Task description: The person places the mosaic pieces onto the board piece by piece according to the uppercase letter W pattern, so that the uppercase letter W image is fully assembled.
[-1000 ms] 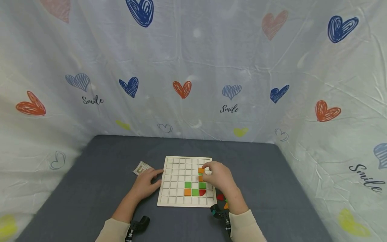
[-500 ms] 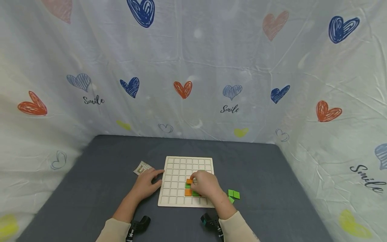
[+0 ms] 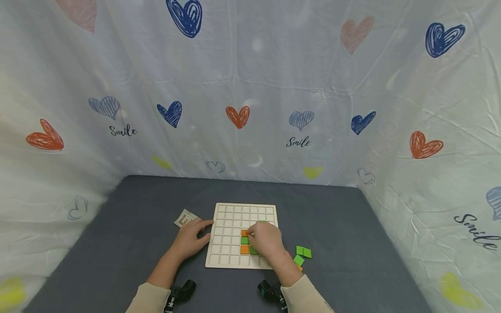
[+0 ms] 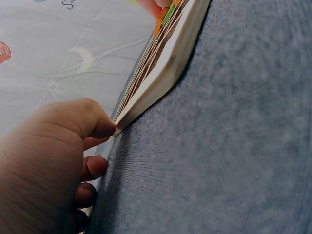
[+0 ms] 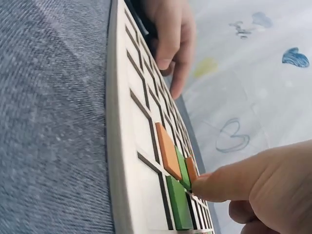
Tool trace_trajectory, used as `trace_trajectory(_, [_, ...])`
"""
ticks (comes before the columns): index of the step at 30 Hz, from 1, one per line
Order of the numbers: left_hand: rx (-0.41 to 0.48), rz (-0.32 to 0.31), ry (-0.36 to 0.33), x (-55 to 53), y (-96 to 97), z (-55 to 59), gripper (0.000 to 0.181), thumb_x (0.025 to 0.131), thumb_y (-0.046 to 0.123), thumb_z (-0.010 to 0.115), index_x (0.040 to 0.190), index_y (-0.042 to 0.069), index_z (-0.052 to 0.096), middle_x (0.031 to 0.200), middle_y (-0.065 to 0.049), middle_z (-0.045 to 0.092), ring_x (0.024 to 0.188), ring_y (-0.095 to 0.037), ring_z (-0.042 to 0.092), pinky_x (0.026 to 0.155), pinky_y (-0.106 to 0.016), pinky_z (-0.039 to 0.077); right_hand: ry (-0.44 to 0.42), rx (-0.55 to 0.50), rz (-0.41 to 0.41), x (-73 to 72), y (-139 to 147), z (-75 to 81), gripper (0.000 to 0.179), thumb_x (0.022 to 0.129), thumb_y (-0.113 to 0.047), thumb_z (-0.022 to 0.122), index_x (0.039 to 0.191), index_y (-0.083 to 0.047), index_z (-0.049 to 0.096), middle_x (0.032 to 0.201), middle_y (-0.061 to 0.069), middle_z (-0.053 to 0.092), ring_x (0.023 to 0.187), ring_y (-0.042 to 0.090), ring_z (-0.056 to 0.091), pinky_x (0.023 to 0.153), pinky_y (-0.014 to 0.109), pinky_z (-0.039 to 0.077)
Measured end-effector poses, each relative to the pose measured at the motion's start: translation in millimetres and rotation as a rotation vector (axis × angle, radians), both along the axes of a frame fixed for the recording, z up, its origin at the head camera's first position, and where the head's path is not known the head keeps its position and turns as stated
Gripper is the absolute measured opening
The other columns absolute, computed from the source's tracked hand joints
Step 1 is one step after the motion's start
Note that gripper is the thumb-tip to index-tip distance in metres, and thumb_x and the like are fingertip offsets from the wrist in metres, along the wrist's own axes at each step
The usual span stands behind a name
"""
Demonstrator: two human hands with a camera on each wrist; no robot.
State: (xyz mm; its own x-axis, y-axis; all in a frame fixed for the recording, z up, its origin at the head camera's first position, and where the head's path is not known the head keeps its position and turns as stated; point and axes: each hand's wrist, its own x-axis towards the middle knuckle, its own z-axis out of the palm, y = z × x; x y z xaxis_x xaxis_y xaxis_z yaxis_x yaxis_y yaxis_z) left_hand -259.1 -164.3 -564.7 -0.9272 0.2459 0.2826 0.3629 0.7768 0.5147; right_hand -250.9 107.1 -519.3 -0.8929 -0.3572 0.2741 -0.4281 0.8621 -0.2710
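Observation:
A pale wooden grid board (image 3: 227,239) lies on the dark cloth. My left hand (image 3: 190,238) steadies its left edge, index finger and thumb spread apart and touching the side. Over the board's right half, my right hand (image 3: 267,240) pinches an orange square tile (image 3: 244,233) at its right side, just beyond a green tile (image 3: 245,240). A nearer orange tile (image 5: 168,151) and another green tile (image 5: 178,202) lie in grid cells in the right wrist view. My right hand hides part of the board and the tiles beneath it.
Several loose green tiles (image 3: 303,251) lie on the cloth to the right of the board, with bits of orange and red showing beside my right wrist. A small patterned card (image 3: 185,218) lies beyond my left hand. A heart-printed curtain (image 3: 250,87) hangs behind the table.
My right hand has moved left and nearer from the right column with an orange tile, bringing it to the cell beyond the left green tile. The left hand stays at the board's edge.

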Motion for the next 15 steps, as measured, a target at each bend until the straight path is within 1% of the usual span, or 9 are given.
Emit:
trace_trajectory(3, [-0.002,0.001,0.002,0.7,0.3,-0.2,0.039,0.093,0.015,0.070,0.132,0.013,0.071,0.079,0.008,0.044,0.065,-0.010,0.036,0.065,-0.033,0.033,0.003,-0.009,-0.033,1.0,-1,0.1,0.008,0.089,-0.019,0.079,0.092,-0.020,0.086,0.089,-0.003,0.077,0.072,0.017,0.069,0.046,0.027,0.045])
trace_trajectory(6, [0.001,0.003,0.013,2.1,0.5,-0.5,0.038,0.093,0.015,0.070,0.131,0.012,0.071,0.079,0.008,0.044,0.065,-0.009,0.035,0.065,-0.033,0.033,-0.021,-0.004,-0.033,2.8,-1,1.3,0.008,0.090,-0.021,0.079,0.095,-0.020,0.086,0.090,-0.001,0.077,0.070,0.017,0.068,0.045,0.027,0.044])
trace_trajectory(10, [0.012,0.004,0.041,3.8,0.8,0.1,0.037,0.092,0.013,0.070,0.129,0.011,0.072,0.078,0.008,0.044,0.064,-0.008,0.035,0.064,-0.032,0.032,-0.094,0.014,-0.001,5.3,2,6.6,0.014,0.095,-0.020,0.074,0.104,-0.018,0.085,0.098,0.001,0.077,0.059,0.013,0.059,0.043,0.026,0.037])
trace_trajectory(11, [0.013,0.006,0.041,3.8,0.9,0.3,0.037,0.092,0.013,0.070,0.129,0.011,0.073,0.078,0.007,0.044,0.064,-0.009,0.035,0.064,-0.032,0.032,-0.108,0.020,0.008,5.6,3,8.4,0.016,0.096,-0.020,0.072,0.106,-0.018,0.084,0.100,0.002,0.077,0.060,0.013,0.059,0.043,0.026,0.036])
trace_trajectory(13, [0.014,0.006,0.030,3.4,0.9,1.2,0.037,0.092,0.013,0.070,0.129,0.011,0.072,0.078,0.007,0.043,0.064,-0.009,0.034,0.064,-0.033,0.032,-0.144,0.025,0.022,6.4,5,11.6,0.019,0.098,-0.019,0.069,0.111,-0.017,0.083,0.105,0.002,0.077,0.058,0.012,0.056,0.043,0.027,0.034])
trace_trajectory(15, [0.010,0.006,0.011,1.8,1.2,1.5,0.038,0.093,0.014,0.070,0.131,0.012,0.072,0.078,0.006,0.043,0.064,-0.010,0.035,0.065,-0.033,0.032,-0.164,0.015,0.033,6.2,8,12.2,0.023,0.099,-0.019,0.066,0.116,-0.016,0.081,0.109,0.003,0.077,0.061,0.011,0.055,0.045,0.027,0.035])
